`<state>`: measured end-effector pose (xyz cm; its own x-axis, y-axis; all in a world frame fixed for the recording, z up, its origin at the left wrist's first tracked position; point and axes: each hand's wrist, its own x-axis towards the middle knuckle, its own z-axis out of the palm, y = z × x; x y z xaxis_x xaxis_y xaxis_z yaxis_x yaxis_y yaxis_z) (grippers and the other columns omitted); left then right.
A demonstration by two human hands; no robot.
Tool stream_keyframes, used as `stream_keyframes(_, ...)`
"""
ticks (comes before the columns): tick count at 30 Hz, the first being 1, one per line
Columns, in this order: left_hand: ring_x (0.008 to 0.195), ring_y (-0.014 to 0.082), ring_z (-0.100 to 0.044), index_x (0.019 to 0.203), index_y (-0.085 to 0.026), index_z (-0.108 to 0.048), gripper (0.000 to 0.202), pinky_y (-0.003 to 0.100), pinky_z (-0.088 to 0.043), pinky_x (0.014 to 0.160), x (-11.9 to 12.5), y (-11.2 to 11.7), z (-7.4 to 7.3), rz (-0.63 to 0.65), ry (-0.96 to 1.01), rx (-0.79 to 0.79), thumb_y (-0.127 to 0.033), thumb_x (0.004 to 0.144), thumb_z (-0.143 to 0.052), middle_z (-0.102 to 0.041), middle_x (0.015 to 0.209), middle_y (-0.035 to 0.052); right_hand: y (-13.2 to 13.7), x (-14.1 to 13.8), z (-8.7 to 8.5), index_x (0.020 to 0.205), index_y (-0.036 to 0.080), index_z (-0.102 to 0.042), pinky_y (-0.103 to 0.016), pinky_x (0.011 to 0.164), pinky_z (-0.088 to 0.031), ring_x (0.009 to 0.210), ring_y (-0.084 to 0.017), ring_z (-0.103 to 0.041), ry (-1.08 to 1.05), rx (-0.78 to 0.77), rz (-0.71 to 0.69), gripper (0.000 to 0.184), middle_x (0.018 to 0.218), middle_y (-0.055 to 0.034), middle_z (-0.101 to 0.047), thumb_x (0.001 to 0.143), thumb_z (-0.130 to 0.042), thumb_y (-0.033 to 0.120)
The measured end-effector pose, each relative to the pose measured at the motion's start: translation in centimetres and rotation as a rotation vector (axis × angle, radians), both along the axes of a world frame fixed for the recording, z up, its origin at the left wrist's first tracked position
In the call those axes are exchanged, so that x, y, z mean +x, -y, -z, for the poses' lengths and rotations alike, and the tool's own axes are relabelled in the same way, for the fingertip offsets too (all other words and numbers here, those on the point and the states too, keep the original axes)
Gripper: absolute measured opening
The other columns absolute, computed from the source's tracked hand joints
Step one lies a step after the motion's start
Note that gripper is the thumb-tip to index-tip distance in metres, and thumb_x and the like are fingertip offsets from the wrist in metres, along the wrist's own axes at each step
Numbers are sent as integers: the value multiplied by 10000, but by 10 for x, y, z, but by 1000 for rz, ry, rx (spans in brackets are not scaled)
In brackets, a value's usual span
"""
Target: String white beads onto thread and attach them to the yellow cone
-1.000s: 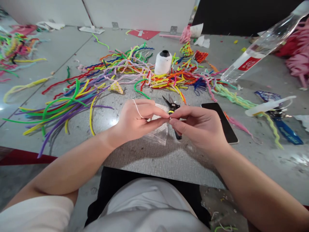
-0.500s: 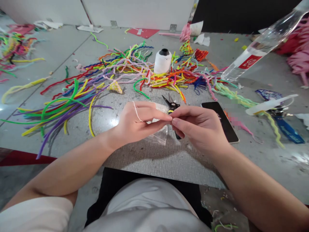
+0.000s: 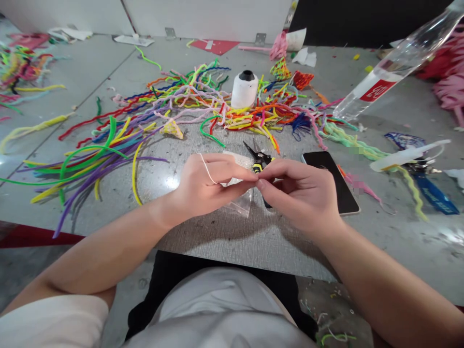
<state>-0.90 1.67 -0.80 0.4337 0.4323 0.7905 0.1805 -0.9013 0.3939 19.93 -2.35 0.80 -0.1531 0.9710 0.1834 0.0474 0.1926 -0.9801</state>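
My left hand (image 3: 203,188) and my right hand (image 3: 304,193) meet fingertip to fingertip above the table, both pinched closed. A thin white string (image 3: 208,168) loops over the left hand's index finger near the knuckle and runs down into that hand. Whatever sits between the right fingertips is hidden or too small to make out. Just beyond the fingers lie pliers (image 3: 258,167) with black and yellow handles, jaws apart and pointing away from me. Under the hands is a clear plastic bag (image 3: 239,209), partly covered. A dark phone (image 3: 346,193) lies beside my right hand.
A white thread spool (image 3: 243,92) stands among many coloured fuzzy strips (image 3: 174,104). Longer strips (image 3: 83,179) spread leftward. A tilted clear bottle (image 3: 384,79) is at right, near a blue strap (image 3: 433,193) and a white-tipped tube (image 3: 406,157). The table's front edge (image 3: 232,263) meets my lap.
Both hands stay pinched together at nearly the same spot. The right hand has shifted very slightly, and more of the pliers' yellow handle shows. The view has moved a little.
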Motion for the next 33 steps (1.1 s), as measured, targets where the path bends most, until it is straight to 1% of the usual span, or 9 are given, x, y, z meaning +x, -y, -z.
stream_keyframes(3, 513, 70, -568, 978, -215, -820, 29, 225, -364, 493, 0, 0, -1, 4, 0, -15, -243, 985, -816, -726, 675, -11, -2, 1, 1, 794, 260, -815, -308, 516, -415, 607, -151, -564, -56, -91, -31, 119, 718, -11, -706, 770, -932, 254)
stream_keyframes(8, 470, 65, -505, 922, -217, -834, 140, 233, -371, 491, 2, 0, -3, 35, 65, -115, -348, 933, -882, -624, 566, -49, -7, 5, 6, 803, 235, -844, -277, 497, -315, 549, -112, -494, -193, -226, -111, 35, 628, 14, -648, 814, -870, 256)
stream_keyframes(13, 487, 50, -531, 882, -185, -824, 159, 209, -347, 468, 1, 1, -4, 86, 58, -144, -309, 888, -924, -686, 610, -30, -8, 6, 7, 789, 223, -835, -270, 512, -369, 538, -94, -483, -165, -199, -135, 49, 649, 21, -667, 797, -883, 231)
stream_keyframes(18, 497, 69, -555, 845, -197, -825, 175, 222, -400, 490, 1, 0, -4, 81, 49, -151, -336, 889, -922, -671, 588, -27, -6, 6, 0, 761, 218, -815, -270, 519, -432, 615, -140, -597, -29, -142, -96, 44, 692, -10, -712, 760, -858, 211)
stream_keyframes(20, 497, 77, -552, 839, -200, -820, 186, 231, -406, 497, 1, 0, -3, 64, 30, -148, -348, 892, -919, -664, 579, -27, -6, 5, -2, 749, 219, -803, -269, 521, -439, 628, -146, -610, -9, -132, -89, 44, 697, -14, -715, 751, -847, 216)
stream_keyframes(23, 495, 78, -535, 851, -208, -815, 182, 238, -400, 507, 1, 1, -4, 36, 6, -150, -356, 903, -908, -666, 581, -32, -7, 5, 0, 743, 218, -792, -270, 524, -418, 607, -133, -579, -18, -140, -96, 48, 687, -3, -702, 750, -840, 217)
stream_keyframes(26, 504, 71, -530, 906, -200, -825, 128, 226, -386, 510, 1, 1, -4, 52, 11, -152, -306, 919, -895, -666, 589, -37, -9, 6, 4, 747, 216, -783, -271, 527, -383, 569, -108, -520, -64, -177, -131, 61, 661, 21, -668, 774, -838, 218)
stream_keyframes(30, 520, 63, -563, 912, -194, -833, 122, 210, -368, 490, 2, 1, -3, 79, 9, -172, -305, 936, -876, -730, 663, -12, -11, 8, 8, 760, 207, -783, -258, 498, -314, 521, -76, -445, -162, -281, -186, 88, 640, 42, -636, 779, -866, 229)
stream_keyframes(33, 507, 68, -555, 878, -192, -833, 177, 213, -372, 486, 1, 1, -4, 49, 12, -181, -354, 931, -879, -699, 621, -17, -12, 8, 8, 814, 199, -810, -249, 473, -266, 507, -70, -442, -197, -374, -203, 118, 650, 38, -647, 780, -899, 269)
